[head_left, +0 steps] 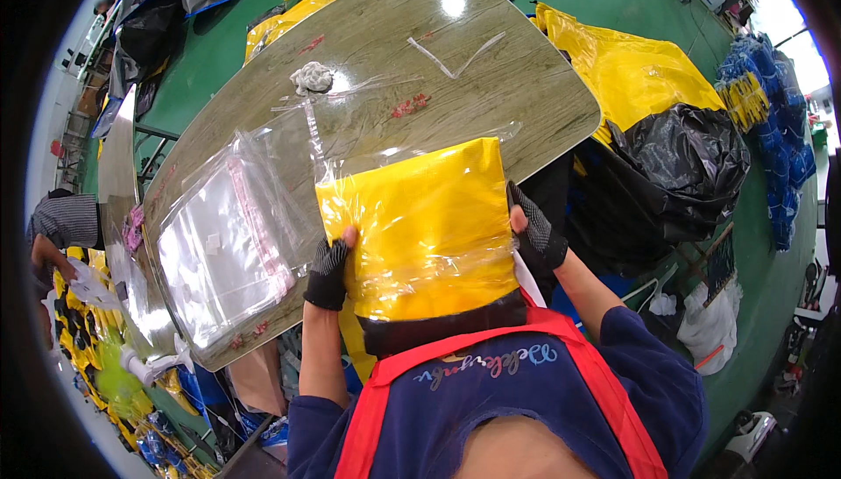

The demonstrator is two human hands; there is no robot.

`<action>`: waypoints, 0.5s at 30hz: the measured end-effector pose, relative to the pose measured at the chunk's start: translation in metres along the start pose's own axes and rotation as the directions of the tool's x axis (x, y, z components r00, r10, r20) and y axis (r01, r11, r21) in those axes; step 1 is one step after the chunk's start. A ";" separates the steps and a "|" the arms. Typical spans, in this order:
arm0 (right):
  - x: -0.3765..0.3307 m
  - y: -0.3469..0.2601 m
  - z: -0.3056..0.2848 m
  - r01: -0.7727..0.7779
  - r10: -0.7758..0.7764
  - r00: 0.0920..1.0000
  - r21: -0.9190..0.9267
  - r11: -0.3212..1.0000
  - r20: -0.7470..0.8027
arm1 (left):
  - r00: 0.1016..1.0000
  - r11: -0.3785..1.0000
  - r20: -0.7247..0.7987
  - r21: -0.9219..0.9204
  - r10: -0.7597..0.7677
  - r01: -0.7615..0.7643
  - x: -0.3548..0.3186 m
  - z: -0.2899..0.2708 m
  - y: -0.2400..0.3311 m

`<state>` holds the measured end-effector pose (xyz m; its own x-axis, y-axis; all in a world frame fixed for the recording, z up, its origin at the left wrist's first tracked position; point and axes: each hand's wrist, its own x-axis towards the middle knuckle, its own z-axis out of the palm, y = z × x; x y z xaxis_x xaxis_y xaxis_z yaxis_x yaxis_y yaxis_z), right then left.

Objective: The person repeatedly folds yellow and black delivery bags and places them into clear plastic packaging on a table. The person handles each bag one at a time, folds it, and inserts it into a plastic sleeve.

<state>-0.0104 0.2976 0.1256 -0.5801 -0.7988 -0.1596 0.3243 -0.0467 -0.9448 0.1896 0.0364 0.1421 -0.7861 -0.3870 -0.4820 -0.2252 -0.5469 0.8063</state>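
A folded yellow piece with a black lower band (429, 225) lies inside a clear plastic bag, held at the table's near edge against my red-strapped apron. My left hand (329, 273), in a black half-finger glove, grips its left side with the thumb on top. At the opposite side, my right hand (538, 232) in a matching glove grips the edge, thumb uppermost. Both hands' other fingers are partly hidden. Loose clear film sticks out beyond the far edge of the bundle. To the left lies a stack of flat clear plastic bags (223, 247).
The wood-grain table (368, 41) bears a crumpled whitish wad (312, 78) and a bent clear strip (455, 65). Yellow and black sheeting (674, 128) is heaped at the right, beyond it blue bundles (766, 146). Another person (66, 220) stands at the far left by a second table.
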 end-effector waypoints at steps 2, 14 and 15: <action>-0.003 -0.029 0.009 -0.178 0.182 0.982 -0.074 0.981 0.053 | 0.998 0.998 0.016 -0.024 -0.055 0.056 -0.015 -0.009 -0.014; -0.029 -0.049 0.020 0.005 0.004 0.999 0.231 0.973 -0.038 | 0.976 0.973 0.092 0.106 0.196 -0.205 -0.051 0.002 -0.072; -0.021 -0.069 0.028 -0.005 0.007 1.000 0.538 0.843 -0.001 | 0.970 0.967 0.009 -0.078 0.243 -0.242 -0.043 0.020 -0.062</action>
<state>0.0002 0.3007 0.2024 -0.5787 -0.7982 -0.1669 0.6784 -0.3577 -0.6417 0.2258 0.1018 0.1193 -0.8226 -0.5015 -0.2683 0.0169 -0.4930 0.8699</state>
